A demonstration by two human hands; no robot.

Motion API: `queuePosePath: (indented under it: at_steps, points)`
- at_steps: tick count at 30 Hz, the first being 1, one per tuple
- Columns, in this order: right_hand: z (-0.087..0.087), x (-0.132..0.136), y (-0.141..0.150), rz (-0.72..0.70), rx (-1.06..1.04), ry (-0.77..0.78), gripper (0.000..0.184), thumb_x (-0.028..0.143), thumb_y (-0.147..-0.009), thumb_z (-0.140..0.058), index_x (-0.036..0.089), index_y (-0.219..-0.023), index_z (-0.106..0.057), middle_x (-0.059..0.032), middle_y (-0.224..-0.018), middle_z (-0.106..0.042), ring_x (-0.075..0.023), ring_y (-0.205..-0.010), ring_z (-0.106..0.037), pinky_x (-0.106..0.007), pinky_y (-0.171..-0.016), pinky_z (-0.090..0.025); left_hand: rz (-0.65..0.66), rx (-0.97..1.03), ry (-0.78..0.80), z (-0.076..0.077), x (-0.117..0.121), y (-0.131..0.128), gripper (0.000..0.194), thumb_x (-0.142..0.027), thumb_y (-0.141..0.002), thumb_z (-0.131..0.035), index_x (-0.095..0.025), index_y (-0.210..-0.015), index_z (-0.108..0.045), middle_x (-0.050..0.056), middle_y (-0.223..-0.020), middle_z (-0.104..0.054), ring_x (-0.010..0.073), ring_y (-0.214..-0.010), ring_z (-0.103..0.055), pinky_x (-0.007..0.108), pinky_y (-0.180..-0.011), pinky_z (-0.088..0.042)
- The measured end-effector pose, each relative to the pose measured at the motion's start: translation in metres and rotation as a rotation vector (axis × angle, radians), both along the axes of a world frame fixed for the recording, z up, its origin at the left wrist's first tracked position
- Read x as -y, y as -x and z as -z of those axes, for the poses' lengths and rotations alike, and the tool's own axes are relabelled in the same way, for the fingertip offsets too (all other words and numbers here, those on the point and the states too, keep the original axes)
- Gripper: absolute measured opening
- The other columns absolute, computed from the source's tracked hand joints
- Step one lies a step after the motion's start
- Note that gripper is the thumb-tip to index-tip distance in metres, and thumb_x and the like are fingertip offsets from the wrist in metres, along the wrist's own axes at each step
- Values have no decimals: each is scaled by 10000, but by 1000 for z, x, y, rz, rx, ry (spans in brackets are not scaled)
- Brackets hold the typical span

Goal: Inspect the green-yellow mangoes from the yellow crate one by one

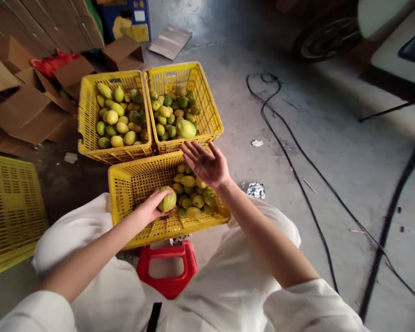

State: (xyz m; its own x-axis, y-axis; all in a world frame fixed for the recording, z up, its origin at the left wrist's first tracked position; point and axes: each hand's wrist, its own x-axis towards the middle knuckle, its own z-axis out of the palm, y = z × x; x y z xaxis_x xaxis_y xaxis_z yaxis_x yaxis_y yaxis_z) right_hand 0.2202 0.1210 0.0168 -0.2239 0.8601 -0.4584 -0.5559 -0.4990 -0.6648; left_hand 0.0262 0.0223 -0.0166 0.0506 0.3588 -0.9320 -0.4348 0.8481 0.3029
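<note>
My left hand (154, 206) is closed round a plump yellow-green fruit (167, 201), over the left half of the near yellow crate (115, 184). Palm up, my right hand (209, 165) is open with its fingers spread, above that crate's far right corner. Smaller yellow and green fruits (193, 199) are heaped in its right half. Just past my right fingertips, a big pale yellow-green fruit (186, 129) appears at the front of the far right crate (210, 122); whether it rests there or is in the air, I cannot tell. More mixed fruits fill the far left crate (86, 133).
A red plastic stool (173, 288) sits between my legs. Cardboard boxes (27, 115) lie at the left, above another yellow crate (12, 212). Black cables (297, 184) cross the floor at the right, near a parked vehicle (397, 55). Crumpled foil (256, 190) lies beside my right knee.
</note>
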Motion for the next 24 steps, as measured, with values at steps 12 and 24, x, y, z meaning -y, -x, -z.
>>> queuePosePath:
  at_steps: [12, 24]
  points:
    - [31, -5, -16, 58, -202, 83, 335, 377, -1042, -615, 227, -1272, -809, -67, -1100, -912, -227, -1019, -866, -338, -912, -713, -257, -6, 233, 3, 23, -18, 127, -213, -1079, -730, -225, -1199, -690, 60, -919, -734, 186, -627, -703, 255, -538, -652]
    - [24, -3, -13, 127, -193, 158, 233, 353, -1019, -638, 231, -1122, -808, -56, -956, -892, -197, -828, -822, -288, -737, -692, -474, -21, -970, -71, -73, 82, 589, -687, -1136, -440, -295, -1536, -625, 118, -1741, -618, 314, -1695, -491, 572, -1340, -475]
